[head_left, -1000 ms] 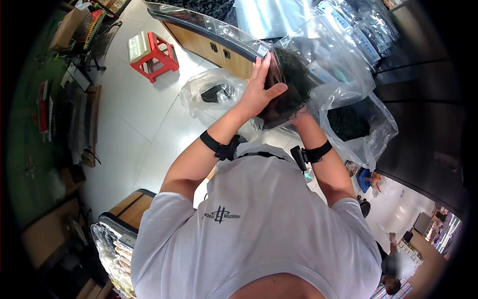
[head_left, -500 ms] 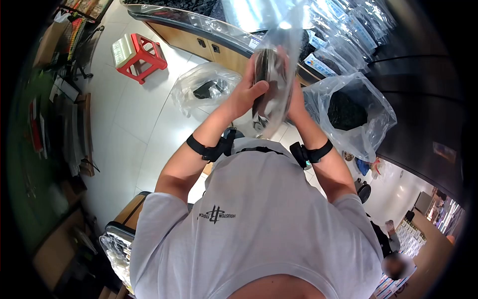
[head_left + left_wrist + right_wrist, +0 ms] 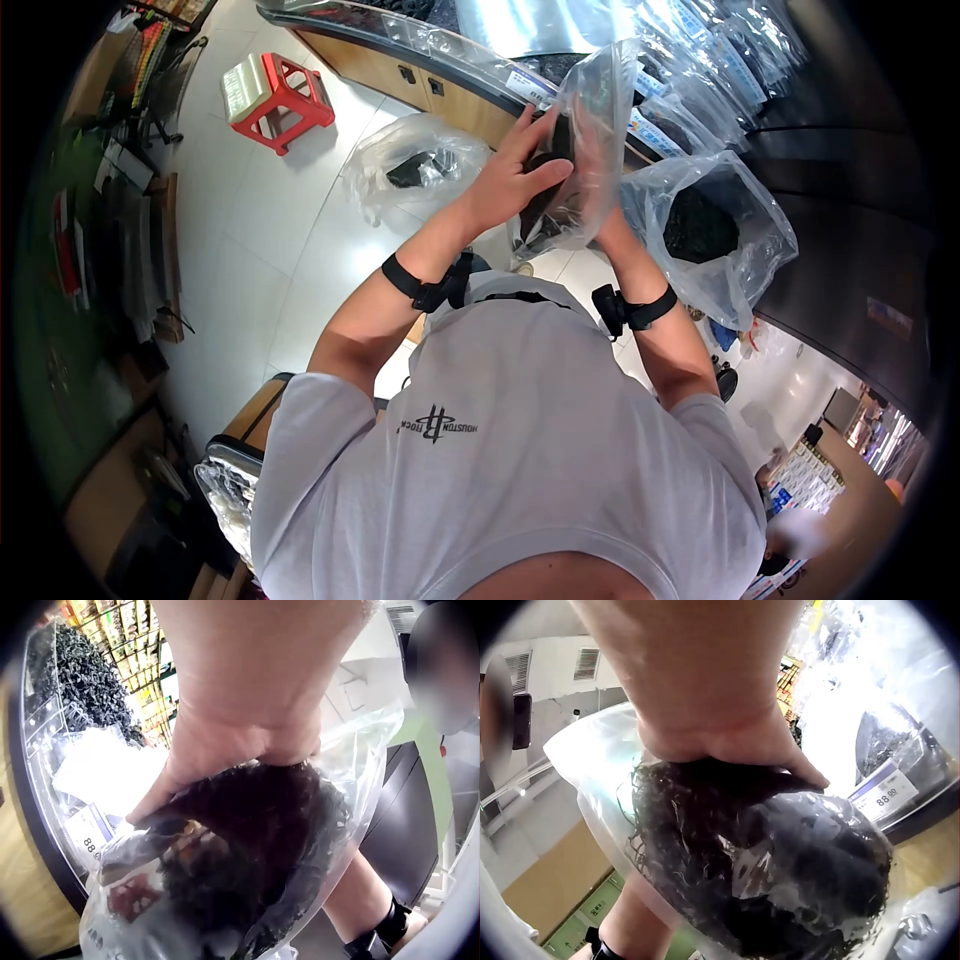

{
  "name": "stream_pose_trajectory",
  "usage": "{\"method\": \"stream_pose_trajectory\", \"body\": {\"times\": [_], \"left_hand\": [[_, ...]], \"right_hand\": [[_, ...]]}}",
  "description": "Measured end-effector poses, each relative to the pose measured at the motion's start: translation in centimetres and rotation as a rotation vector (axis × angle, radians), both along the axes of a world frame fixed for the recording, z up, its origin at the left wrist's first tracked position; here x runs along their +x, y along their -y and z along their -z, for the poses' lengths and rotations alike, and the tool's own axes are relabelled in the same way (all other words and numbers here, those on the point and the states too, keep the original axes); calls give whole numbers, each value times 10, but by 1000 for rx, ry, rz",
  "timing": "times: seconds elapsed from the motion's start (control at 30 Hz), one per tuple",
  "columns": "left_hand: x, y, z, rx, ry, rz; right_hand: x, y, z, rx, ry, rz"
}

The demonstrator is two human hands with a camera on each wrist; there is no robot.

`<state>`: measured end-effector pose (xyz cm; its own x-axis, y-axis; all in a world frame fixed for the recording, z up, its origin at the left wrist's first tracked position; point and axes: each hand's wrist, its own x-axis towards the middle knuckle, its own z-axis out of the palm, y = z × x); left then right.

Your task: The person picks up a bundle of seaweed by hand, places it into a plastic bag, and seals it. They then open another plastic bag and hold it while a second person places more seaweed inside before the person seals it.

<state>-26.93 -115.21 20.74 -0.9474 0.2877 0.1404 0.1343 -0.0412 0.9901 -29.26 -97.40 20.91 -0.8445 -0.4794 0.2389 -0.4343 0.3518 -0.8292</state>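
Observation:
A clear plastic bag (image 3: pixel 590 200) with dark, stringy dried contents (image 3: pixel 705 847) is held upright between both hands. My left hand (image 3: pixel 505 185) presses its left side with fingers extended and thumb across the near face. In the left wrist view, the left hand (image 3: pixel 247 727) lies over the dark contents (image 3: pixel 225 862). My right hand (image 3: pixel 602 140) is against the other side, partly hidden by the plastic; in the right wrist view the right hand (image 3: pixel 720 735) lies along the bag with one digit extended.
Ahead is a display counter (image 3: pixel 400 40) with bagged goods (image 3: pixel 690 60) and a price label (image 3: pixel 885 796). An open clear bag of dark goods (image 3: pixel 700 225) is at the right, another bag (image 3: pixel 420 165) at the left. A red stool (image 3: pixel 290 100) stands on the floor.
The held bag has turned from its broad dark face to a narrower side, and its loose plastic top has swung and settled. Both hands have shifted along its sides.

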Motion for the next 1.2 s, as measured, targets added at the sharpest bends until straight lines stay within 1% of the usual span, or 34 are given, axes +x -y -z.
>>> {"method": "stream_pose_trajectory", "body": {"times": [0.03,0.07,0.13,0.17,0.2,0.27,0.3,0.33,0.4,0.43,0.47,0.5,0.53,0.57,0.6,0.63,0.67,0.7,0.73,0.77,0.8,0.83,0.87,0.9,0.93,0.97,1.0,1.03,1.07,1.1,1.13,1.17,1.2], "left_hand": [[2,1,1,-56,18,-23],[3,1,1,-54,25,-36],[7,3,-6,-71,88,-28],[6,5,3,-92,89,-27],[8,6,4,-88,101,-45],[12,12,7,-80,219,-53],[14,13,19,-120,227,-95],[17,18,23,-115,237,-107],[23,24,32,-168,214,-160],[25,24,36,-160,224,-163],[27,24,39,-258,176,-185],[28,23,43,-355,127,-206],[29,22,47,-346,138,-209],[28,23,51,-404,113,-217],[26,24,55,-464,84,-227],[25,26,55,-459,90,-236],[24,28,53,-494,91,-234],[24,31,50,-530,92,-229],[23,34,47,-527,98,-235],[22,39,44,-450,107,-246],[21,44,43,-375,113,-255],[19,48,45,-375,111,-256],[16,52,48,-368,19,-306],[15,55,50,-360,-71,-355],[14,59,44,-361,-73,-356],[10,65,33,-282,50,-314],[8,68,27,-203,175,-271],[6,67,39,-268,104,-352],[4,69,35,-272,104,-349],[2,72,29,-317,156,-304],[3,75,27,-365,212,-261],[4,75,30,-372,219,-259],[4,74,34,-381,250,-237]], "right_hand": [[-4,0,3,81,-200,-2],[-3,0,6,83,-194,-16],[4,5,-6,166,-244,-26],[6,5,-19,69,-232,-48],[7,7,-16,69,-221,-67],[7,14,-8,-428,562,-64],[7,16,-10,-373,631,-27],[-2,8,-1,-366,643,-37],[-26,-14,21,-1063,1605,-651],[-13,6,-22,-647,1495,-152],[-14,8,-16,-638,1503,-147],[-17,11,-6,-991,1716,-362],[-19,13,4,-1361,1894,-588],[-21,13,13,-1386,1928,-674],[-17,22,-1,-1375,1938,-670],[-10,36,-27,-800,1650,-312],[-6,45,-40,-262,1278,-1],[-8,43,-35,-254,1283,-5],[-12,37,-27,-340,1322,-40],[-15,32,-21,-429,1358,-76],[-15,36,-25,-426,1358,-79],[-14,40,-31,-426,1378,-25],[-14,42,-35,-427,1396,29],[-19,34,-26,-427,1395,29],[-30,21,-7,-539,1525,-217],[-36,14,3,-649,1639,-476],[-31,22,-8,-651,1637,-479],[-22,37,-27,-497,1542,-288],[-18,44,-36,-347,1437,-101],[-22,36,-28,-353,1440,-99],[-28,26,-15,-423,1499,-199],[-31,18,-2,-494,1556,-302],[-28,21,-7,-501,1562,-306]]}}
